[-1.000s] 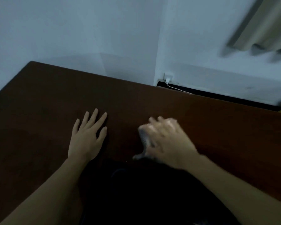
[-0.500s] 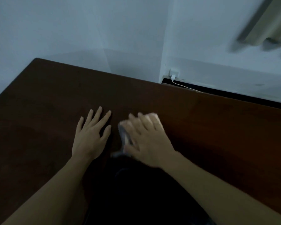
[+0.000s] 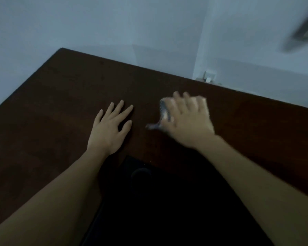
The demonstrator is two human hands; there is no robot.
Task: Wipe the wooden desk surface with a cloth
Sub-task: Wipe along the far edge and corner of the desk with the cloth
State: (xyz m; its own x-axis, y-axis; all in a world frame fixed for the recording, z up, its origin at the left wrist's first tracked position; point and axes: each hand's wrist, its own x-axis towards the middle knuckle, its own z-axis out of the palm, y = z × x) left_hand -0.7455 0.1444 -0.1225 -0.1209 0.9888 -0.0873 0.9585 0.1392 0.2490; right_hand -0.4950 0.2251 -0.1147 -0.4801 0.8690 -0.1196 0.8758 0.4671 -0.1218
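Dark-brown wooden desk top [image 3: 64, 96] fills the view in a dim room w/ pale walls. A person's left hand [image 3: 110, 128] lies flat, palm down, fingers spread, holding nothing. Just beside it, to the right, the right hand [image 3: 187, 119] presses down on a small grey crumpled cloth [image 3: 163, 114], fingers splayed over it; hand & cloth are motion-blurred. Cloth sits on the desk near its middle, a corner poking out toward the left hand. White wall socket [image 3: 209, 76] shows beyond the far edge.
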